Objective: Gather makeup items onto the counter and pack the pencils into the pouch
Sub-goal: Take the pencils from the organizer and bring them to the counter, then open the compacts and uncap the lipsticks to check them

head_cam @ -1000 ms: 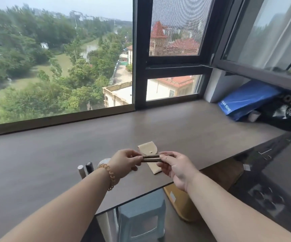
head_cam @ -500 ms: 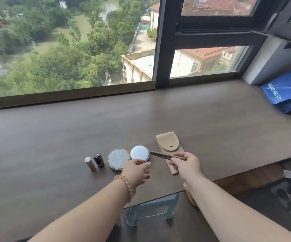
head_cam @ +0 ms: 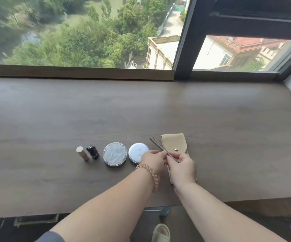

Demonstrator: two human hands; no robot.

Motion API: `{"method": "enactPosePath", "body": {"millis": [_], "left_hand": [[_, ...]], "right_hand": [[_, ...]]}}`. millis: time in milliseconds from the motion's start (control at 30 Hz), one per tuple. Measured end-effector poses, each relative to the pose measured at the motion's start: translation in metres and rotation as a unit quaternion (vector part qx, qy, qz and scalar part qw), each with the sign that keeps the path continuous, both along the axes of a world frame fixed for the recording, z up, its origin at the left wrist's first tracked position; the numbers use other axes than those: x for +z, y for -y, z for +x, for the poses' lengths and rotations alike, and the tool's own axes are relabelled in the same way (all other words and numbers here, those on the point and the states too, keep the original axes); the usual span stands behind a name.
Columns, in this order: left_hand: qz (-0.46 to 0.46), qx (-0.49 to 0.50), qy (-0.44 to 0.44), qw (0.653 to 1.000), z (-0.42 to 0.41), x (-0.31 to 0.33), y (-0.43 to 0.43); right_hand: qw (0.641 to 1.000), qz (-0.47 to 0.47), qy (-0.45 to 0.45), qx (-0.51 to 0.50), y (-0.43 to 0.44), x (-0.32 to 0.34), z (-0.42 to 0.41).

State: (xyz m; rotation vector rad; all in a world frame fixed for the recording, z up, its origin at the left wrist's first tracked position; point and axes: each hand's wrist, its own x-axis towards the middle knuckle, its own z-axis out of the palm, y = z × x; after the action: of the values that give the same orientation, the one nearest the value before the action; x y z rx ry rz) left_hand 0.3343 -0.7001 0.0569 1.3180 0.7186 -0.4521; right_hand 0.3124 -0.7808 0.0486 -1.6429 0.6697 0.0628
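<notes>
A beige pouch [head_cam: 174,143] with a snap flap lies on the dark wooden counter [head_cam: 158,105]. Thin brown pencils [head_cam: 157,144] slant up and left from my hands, just left of the pouch. My right hand [head_cam: 181,167] grips their lower end, above the pouch's lower half. My left hand [head_cam: 152,159] pinches them a little higher, over the edge of a white round compact [head_cam: 137,151]. Left of it sit a silver round compact [head_cam: 114,153], a black lipstick [head_cam: 92,151] and a beige tube [head_cam: 82,153], all in a row.
The counter runs along a large window with a wooden sill [head_cam: 78,72] and a dark frame post [head_cam: 183,49]. Its front edge is close to my arms. Below it a slippered foot [head_cam: 160,232] shows on the dark floor.
The view has tilted down toward the counter. My left hand has come back to the pencils, which now slant up and left beside the pouch instead of lying level.
</notes>
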Motion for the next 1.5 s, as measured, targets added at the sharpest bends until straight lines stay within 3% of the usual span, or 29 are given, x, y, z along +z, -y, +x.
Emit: {"method": "enactPosePath", "body": {"millis": [133, 233, 333, 400, 633, 833, 1033, 1200, 1333, 1500], "left_hand": [[0.003, 0.061, -0.007, 0.998, 0.003, -0.017, 0.009], [0.028, 0.102, -0.006, 0.994, 0.002, -0.026, 0.013], [0.117, 0.114, -0.006, 0.987, 0.001, -0.027, 0.017], [0.175, 0.101, -0.003, 0.979, 0.0, -0.024, 0.02], [0.245, 0.061, 0.028, 0.967, -0.016, -0.017, 0.035], [0.28, 0.061, 0.03, 0.957, -0.014, -0.012, 0.03], [0.32, -0.005, 0.039, 0.947, -0.021, -0.008, 0.02], [0.352, -0.062, 0.118, 0.926, -0.029, -0.002, 0.008], [0.402, -0.059, 0.191, 0.894, -0.038, 0.003, -0.015], [0.43, 0.014, 0.22, 0.876, -0.049, 0.008, -0.069]], "right_hand": [[0.999, -0.029, -0.013, 0.033, 0.005, -0.014, 0.008], [0.989, -0.114, -0.029, 0.094, 0.01, -0.019, 0.01], [0.947, -0.273, -0.028, 0.17, 0.016, -0.022, 0.009], [0.919, -0.332, -0.025, 0.213, 0.021, -0.023, 0.009], [0.897, -0.325, -0.005, 0.299, 0.03, -0.015, 0.016], [0.833, -0.389, 0.046, 0.391, 0.029, -0.007, 0.014], [0.732, -0.498, 0.1, 0.454, 0.022, -0.015, 0.015], [0.715, -0.55, 0.162, 0.4, 0.013, -0.021, 0.018], [0.754, -0.51, 0.202, 0.362, 0.001, -0.013, 0.019], [0.768, -0.471, 0.249, 0.355, -0.04, 0.004, 0.022]]}}
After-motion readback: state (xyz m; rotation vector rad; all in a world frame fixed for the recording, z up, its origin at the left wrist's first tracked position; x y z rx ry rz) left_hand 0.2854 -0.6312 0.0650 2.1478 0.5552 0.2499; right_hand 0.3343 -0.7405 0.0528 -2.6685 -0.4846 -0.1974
